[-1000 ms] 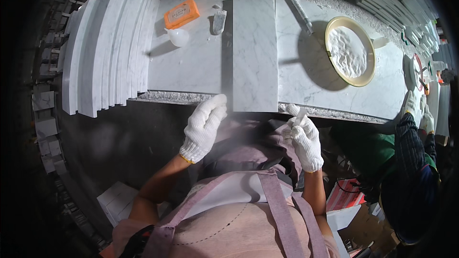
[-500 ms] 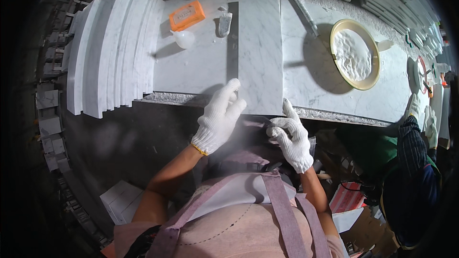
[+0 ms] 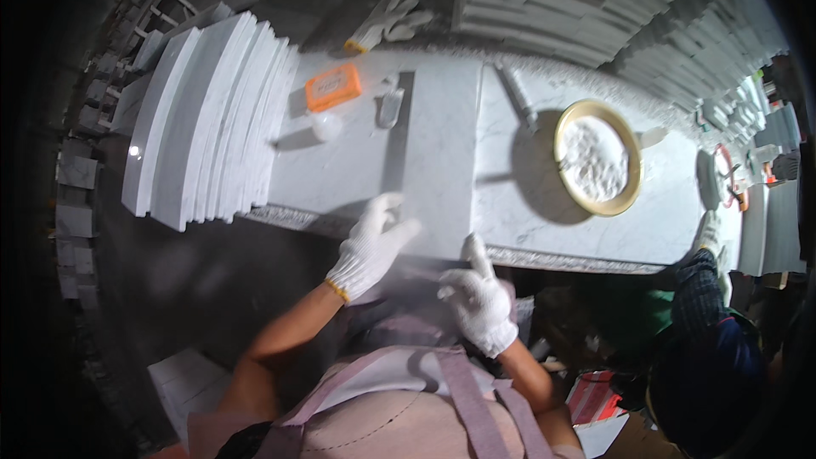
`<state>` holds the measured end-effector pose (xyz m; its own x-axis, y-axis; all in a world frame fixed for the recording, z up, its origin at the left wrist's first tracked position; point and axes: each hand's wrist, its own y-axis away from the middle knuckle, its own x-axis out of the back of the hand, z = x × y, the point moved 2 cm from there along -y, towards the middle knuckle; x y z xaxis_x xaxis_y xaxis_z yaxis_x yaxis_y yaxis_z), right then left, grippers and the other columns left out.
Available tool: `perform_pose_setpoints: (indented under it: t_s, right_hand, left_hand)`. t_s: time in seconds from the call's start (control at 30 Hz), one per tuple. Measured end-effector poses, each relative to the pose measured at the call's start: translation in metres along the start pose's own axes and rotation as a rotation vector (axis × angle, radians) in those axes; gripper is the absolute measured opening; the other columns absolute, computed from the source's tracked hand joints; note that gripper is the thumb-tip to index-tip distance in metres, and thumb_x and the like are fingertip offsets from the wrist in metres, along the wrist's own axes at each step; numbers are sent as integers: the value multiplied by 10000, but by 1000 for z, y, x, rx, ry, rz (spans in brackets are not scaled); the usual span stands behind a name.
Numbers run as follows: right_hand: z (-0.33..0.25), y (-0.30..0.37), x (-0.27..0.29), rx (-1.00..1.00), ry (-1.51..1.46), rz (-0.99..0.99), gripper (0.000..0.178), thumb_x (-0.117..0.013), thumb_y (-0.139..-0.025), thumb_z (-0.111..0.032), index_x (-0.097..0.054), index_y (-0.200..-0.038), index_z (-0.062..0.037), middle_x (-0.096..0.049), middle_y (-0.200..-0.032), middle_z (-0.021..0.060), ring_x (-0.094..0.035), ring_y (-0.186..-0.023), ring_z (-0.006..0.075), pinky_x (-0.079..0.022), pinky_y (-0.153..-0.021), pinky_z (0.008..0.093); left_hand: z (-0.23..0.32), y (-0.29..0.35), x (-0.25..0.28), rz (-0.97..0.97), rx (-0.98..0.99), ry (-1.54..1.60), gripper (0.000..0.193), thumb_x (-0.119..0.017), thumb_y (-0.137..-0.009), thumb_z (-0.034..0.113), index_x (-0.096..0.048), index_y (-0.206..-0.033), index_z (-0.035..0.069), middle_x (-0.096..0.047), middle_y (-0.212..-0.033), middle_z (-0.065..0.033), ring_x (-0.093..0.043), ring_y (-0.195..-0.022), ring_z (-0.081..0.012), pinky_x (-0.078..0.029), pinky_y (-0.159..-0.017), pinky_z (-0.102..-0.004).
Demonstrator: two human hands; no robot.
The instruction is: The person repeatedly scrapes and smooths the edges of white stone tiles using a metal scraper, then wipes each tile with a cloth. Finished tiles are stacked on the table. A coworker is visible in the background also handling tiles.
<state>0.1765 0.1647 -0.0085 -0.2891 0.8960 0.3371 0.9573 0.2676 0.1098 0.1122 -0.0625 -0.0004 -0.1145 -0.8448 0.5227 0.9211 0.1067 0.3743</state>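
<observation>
Head view: slab point(image 3: 440, 153) lies across the bench point(image 3: 586, 242), running away from the person; near end seems to jut slightly past the bench edge. Left hand point(image 3: 374, 242) loosely open at the slab's near left corner; contact too blurred to call. Right hand point(image 3: 482, 302) half curled, index pointing at the near right corner; can't tell if it holds anything.

Risks, my read: push down on the jutting end and the slab could tip or skid; thin corners would chip if it dropped. Knit gloves may slip on smooth stone. Sliding it right could shove the bowl point(image 3: 636, 161) and spill its white paste point(image 3: 592, 161).

In the way: stick point(image 3: 520, 100) and bowl on the right; grey block point(image 3: 390, 108), white bulb point(image 3: 325, 127), orange box point(image 3: 333, 87) on the left, then the stack point(image 3: 200, 123). Spare glove point(image 3: 391, 21) beyond the far edge. Co-worker's hand point(image 3: 709, 231) at the right end.
</observation>
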Motion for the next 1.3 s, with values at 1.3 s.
perform_pose_setpoints:
  t_s: [1.3]
  right_hand:
    - [3,16,-12,-8,-616,-40,268,-683,-989,-81,-655,-1240,10,-665,-1207,88,-658,-946,130,-562,-844,289]
  left_hand:
    - [38,78,321,346,-82,818,313,-770,-971,330,-695,-1178,108,-714,-1033,3,-692,-957,-142,-577,-822,-342]
